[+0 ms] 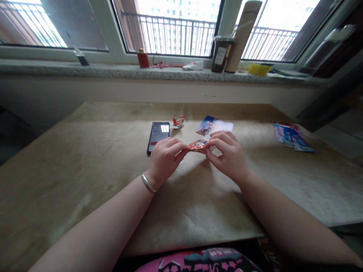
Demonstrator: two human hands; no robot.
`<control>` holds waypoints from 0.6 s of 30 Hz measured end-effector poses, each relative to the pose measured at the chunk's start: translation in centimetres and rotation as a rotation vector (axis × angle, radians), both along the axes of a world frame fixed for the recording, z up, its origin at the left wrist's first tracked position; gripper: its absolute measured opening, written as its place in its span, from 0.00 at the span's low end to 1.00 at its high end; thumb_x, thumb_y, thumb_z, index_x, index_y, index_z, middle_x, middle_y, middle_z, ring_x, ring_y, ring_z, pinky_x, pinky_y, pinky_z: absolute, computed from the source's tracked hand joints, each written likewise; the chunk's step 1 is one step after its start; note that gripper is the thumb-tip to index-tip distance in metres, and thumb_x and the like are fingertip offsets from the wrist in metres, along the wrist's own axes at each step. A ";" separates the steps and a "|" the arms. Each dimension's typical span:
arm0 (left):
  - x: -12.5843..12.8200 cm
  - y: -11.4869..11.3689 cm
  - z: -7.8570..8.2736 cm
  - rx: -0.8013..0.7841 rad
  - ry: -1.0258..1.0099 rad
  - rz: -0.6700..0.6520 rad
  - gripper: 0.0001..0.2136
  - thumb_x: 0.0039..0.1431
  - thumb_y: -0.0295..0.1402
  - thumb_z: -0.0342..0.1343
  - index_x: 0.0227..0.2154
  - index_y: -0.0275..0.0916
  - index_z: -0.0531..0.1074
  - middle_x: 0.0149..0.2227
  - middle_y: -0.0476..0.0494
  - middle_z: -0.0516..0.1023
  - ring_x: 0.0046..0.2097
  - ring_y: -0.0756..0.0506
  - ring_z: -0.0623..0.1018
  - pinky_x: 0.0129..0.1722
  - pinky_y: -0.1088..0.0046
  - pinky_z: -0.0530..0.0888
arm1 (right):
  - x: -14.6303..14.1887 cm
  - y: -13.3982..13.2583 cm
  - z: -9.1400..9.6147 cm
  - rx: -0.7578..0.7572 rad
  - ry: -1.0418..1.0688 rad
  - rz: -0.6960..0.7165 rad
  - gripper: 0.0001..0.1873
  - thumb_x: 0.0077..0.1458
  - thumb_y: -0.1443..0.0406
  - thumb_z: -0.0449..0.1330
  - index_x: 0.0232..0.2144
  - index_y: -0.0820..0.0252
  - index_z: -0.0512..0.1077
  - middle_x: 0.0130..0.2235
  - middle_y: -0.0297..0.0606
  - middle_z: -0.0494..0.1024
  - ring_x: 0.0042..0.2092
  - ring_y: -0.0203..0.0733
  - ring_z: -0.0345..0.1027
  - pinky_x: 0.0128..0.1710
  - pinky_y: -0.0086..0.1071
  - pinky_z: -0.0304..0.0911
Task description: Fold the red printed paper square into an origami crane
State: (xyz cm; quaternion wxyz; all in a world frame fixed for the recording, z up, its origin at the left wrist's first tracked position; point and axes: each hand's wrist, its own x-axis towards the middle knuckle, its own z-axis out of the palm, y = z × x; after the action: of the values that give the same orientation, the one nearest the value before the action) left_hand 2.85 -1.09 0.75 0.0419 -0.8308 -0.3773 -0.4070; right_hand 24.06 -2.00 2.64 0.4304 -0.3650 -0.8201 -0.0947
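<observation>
Both my hands pinch a small folded piece of red printed paper (197, 145) just above the wooden table (85, 170). My left hand (164, 158), with a silver bangle on its wrist, grips the paper's left end with closed fingers. My right hand (228, 153) grips the right end, fingers curled over it. A black phone (158, 136) with a lit screen lies just beyond my left hand. A small folded red paper figure (178, 121) sits behind the phone. A blue printed sheet (213, 125) lies beyond my right hand.
A stack of blue printed sheets (292, 136) lies at the table's right. The stone windowsill (113, 71) behind holds a red cup (143, 58), a dark container (221, 53), a cardboard tube (243, 34) and a yellow object (259, 68).
</observation>
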 end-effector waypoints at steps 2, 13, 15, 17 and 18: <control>-0.1 0.1 0.0 -0.020 -0.015 0.017 0.06 0.59 0.35 0.53 0.33 0.40 0.74 0.32 0.47 0.75 0.34 0.49 0.72 0.35 0.73 0.68 | 0.1 0.1 0.0 0.002 0.007 -0.023 0.03 0.51 0.69 0.57 0.28 0.56 0.69 0.33 0.37 0.74 0.41 0.43 0.66 0.44 0.38 0.64; -0.4 0.1 0.0 -0.137 -0.113 0.059 0.06 0.59 0.35 0.53 0.32 0.39 0.73 0.31 0.47 0.73 0.35 0.49 0.72 0.35 0.74 0.68 | 0.4 0.3 -0.1 -0.014 0.056 -0.066 0.02 0.52 0.68 0.57 0.29 0.56 0.69 0.34 0.38 0.73 0.40 0.43 0.66 0.42 0.38 0.63; -0.5 0.3 -0.2 -0.174 -0.138 0.063 0.06 0.60 0.34 0.52 0.33 0.39 0.73 0.32 0.47 0.73 0.35 0.49 0.72 0.35 0.74 0.68 | 0.5 0.5 -0.1 -0.010 0.065 -0.073 0.03 0.52 0.68 0.56 0.29 0.56 0.68 0.33 0.37 0.72 0.40 0.42 0.66 0.42 0.38 0.63; -0.6 0.5 -0.3 -0.210 -0.185 0.075 0.06 0.60 0.34 0.52 0.34 0.39 0.72 0.32 0.47 0.73 0.34 0.50 0.72 0.36 0.74 0.68 | 0.5 0.6 -0.2 -0.012 0.075 -0.089 0.02 0.52 0.68 0.57 0.29 0.56 0.68 0.33 0.37 0.73 0.39 0.42 0.66 0.41 0.37 0.63; -0.7 0.6 -0.4 -0.225 -0.212 0.079 0.06 0.60 0.33 0.52 0.34 0.39 0.72 0.32 0.48 0.73 0.34 0.50 0.72 0.36 0.74 0.69 | 0.6 0.7 -0.2 -0.012 0.081 -0.093 0.02 0.52 0.68 0.57 0.29 0.56 0.68 0.33 0.37 0.73 0.39 0.42 0.66 0.41 0.37 0.63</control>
State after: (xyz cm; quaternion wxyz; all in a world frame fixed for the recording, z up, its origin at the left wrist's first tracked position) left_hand 2.17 -0.49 0.37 -0.0753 -0.7672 -0.4551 -0.4456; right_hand 24.63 -1.32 2.39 0.4563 -0.4088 -0.7846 -0.0949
